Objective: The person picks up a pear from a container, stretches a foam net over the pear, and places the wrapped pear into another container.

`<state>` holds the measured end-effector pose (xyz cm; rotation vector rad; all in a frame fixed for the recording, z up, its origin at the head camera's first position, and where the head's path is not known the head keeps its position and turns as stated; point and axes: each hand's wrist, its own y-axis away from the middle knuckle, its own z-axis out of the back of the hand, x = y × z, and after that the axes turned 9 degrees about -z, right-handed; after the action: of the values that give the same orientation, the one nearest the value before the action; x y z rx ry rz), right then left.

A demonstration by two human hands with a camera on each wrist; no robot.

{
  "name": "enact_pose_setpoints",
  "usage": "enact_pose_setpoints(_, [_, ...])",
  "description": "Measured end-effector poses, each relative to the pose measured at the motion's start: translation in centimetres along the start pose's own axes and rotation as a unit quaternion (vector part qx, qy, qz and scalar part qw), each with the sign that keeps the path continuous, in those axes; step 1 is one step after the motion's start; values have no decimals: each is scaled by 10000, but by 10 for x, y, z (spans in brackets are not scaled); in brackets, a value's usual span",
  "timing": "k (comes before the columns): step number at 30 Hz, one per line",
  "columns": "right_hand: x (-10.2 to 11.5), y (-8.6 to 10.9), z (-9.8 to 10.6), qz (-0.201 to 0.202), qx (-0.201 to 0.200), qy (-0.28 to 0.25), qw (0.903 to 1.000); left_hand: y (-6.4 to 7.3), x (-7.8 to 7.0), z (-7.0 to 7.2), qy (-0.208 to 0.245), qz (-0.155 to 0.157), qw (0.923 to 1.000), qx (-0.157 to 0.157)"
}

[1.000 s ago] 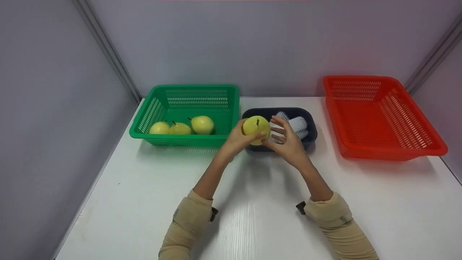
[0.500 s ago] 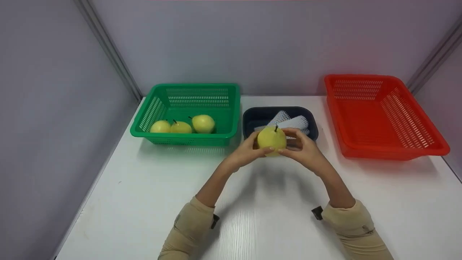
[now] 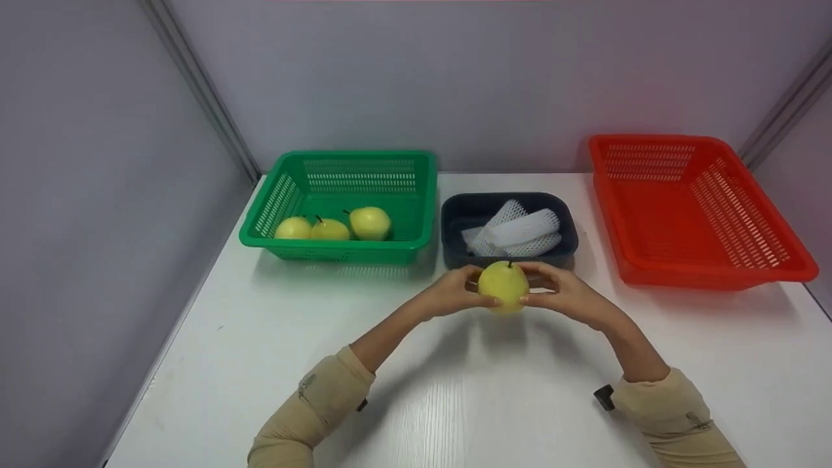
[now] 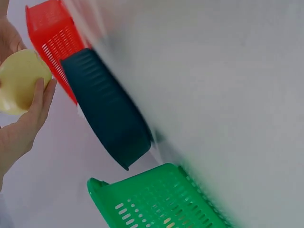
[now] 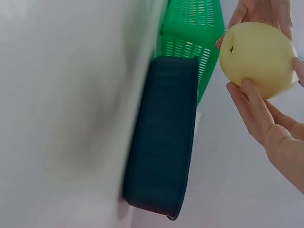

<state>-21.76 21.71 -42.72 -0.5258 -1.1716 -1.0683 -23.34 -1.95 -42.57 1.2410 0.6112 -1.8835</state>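
Between both hands a yellow pear [image 3: 503, 287] is held above the white table, its stem pointing up. My left hand [image 3: 456, 291] grips it from the left, thumb on the near side and fingers behind. From the right, my right hand [image 3: 564, 296] grips the same pear with thumb and fingers. In the right wrist view the pear [image 5: 259, 59] shows large, with fingers of both hands on it. Just beyond the hands stands a dark basin [image 3: 455, 224] with several white foam net sleeves [image 3: 520, 229] lying in it.
At the back left a green basket [image 3: 338, 250] contains several pears [image 3: 370, 223]. A red basket [image 3: 708, 276] stands at the back right, with perforated sides. Grey panels [image 3: 416, 84] rise behind the table [image 3: 416, 403].
The pear has come from over the dark basin toward me and a little to the right. My right hand, with fingers spread beside it earlier, now grips it too.
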Motion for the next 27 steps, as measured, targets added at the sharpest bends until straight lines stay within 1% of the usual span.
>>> enact_pose_setpoints(5, [-7,2,3,-40,289,182,9994,-2,6,-10,-166,-38,9998,48])
enact_pose_setpoints(8, [-13,2,4,10,463,252,9986,-4,10,-16,-160,-117,9998,73])
enact_pose_setpoints(11, [-21,1,4,106,651,254,9975,-4,14,-21,-286,-159,9993,158])
enact_pose_setpoints(16, [-29,-3,2,223,853,199,9959,-5,19,-24,-561,11,9982,228])
enact_pose_setpoints(18, [-30,-3,2,205,864,215,9958,-6,20,-25,-566,92,9982,198])
enact_pose_setpoints(21, [-31,-3,3,207,926,243,9952,-6,21,-28,-431,202,9987,167])
enact_pose_setpoints(25, [-33,-2,3,267,1117,338,9928,-6,23,-33,-411,309,9984,253])
enact_pose_setpoints(27, [-34,-2,3,294,1201,395,9915,-5,23,-35,-498,360,9976,330])
